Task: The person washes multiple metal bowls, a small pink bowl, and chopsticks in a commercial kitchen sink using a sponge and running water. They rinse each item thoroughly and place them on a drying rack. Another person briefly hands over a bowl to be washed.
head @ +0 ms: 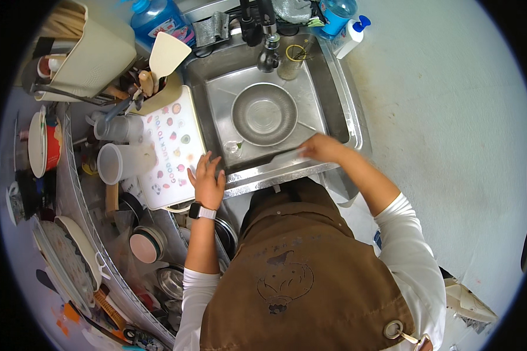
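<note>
My right hand [323, 148] is closed around a flat, pale grey blade-like tool [285, 156], blurred, over the front edge of the steel sink [353, 131]. Its exact kind is unclear. My left hand [208, 186] has its fingers spread and holds nothing. It lies where the sink's front left corner meets a white cutting board [175, 145] with fruit prints. In the basin sits a round metal strainer bowl [263, 115]. A clear glass with a yellow rim [290, 66] stands behind it, with thin stems inside. A small green scrap [239, 145] lies on the basin floor.
Above the basin hangs a black faucet [268, 52]. Blue detergent bottles [162, 19] and a white pump bottle [351, 37] stand behind. At left are a utensil holder [162, 94] with a spatula [167, 55], a translucent plastic cup [123, 162] and a crowded wire shelf [77, 180].
</note>
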The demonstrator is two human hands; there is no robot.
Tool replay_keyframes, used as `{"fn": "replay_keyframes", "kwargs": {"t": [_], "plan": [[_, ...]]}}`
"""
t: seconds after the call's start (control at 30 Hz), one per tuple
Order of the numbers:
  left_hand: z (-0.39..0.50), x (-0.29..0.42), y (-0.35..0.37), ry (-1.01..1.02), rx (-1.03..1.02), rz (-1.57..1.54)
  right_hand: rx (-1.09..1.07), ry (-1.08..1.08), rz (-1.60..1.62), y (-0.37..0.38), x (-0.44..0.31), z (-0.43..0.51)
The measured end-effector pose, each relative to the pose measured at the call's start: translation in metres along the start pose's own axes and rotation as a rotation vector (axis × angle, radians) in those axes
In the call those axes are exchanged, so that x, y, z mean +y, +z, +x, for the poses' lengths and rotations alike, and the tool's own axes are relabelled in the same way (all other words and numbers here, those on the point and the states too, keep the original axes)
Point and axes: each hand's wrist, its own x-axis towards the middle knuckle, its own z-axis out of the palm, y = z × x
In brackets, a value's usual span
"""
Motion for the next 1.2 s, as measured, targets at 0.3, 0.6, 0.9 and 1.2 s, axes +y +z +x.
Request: {"fn": "replay_keyframes", "kwargs": {"t": [0.3,0.6,0.9,1.2], "plan": [[-0.016,-0.017,-0.004,-0.047,0.060,0.024,0.091,-0.196,-0.132,0.038,-0.044,0.034],[-0.023,-0.024,-0.007,-0.059,0.102,0.028,0.007,-0.170,-0.164,0.064,-0.077,0.059],[-0.034,-0.025,-0.012,-0.094,0.094,0.015,0.407,0.497,0.779,0.043,0.032,0.076],[-0.036,-0.014,-0.017,-0.139,0.115,0.003,0.291,0.679,1.207,0.070,0.075,0.131]]}}
